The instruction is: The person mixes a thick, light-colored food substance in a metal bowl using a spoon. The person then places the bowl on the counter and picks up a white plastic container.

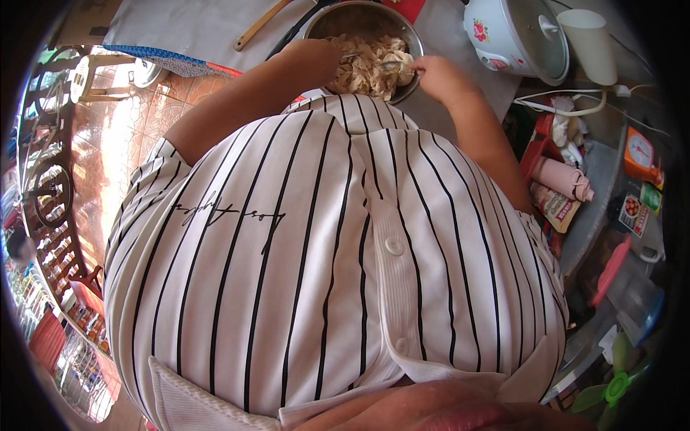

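Observation:
A stainless steel bowl (366, 15) holds pale shredded food (372, 48) that looks like cooked chicken. From the left, my left hand (318, 56) reaches over the bowl's rim; its fingers are mostly hidden, and the metal end of a utensil (350, 55) shows beyond them in the food. My right hand (435, 75), at the bowl's right rim, grips a metal utensil, perhaps a fork or spoon (391, 66), whose head lies on the shreds. Left of the bowl are a wooden-handled utensil (259, 27) and a black-handled one (302, 24), its lower part behind my left forearm.
A white electric cooker (493, 32) with a glass lid and a pale plastic cup (590, 48) stand at the right on the grey-covered table (178, 27). White cords (571, 111), a pink bottle (560, 178) and an orange kitchen scale (640, 151) lie farther right.

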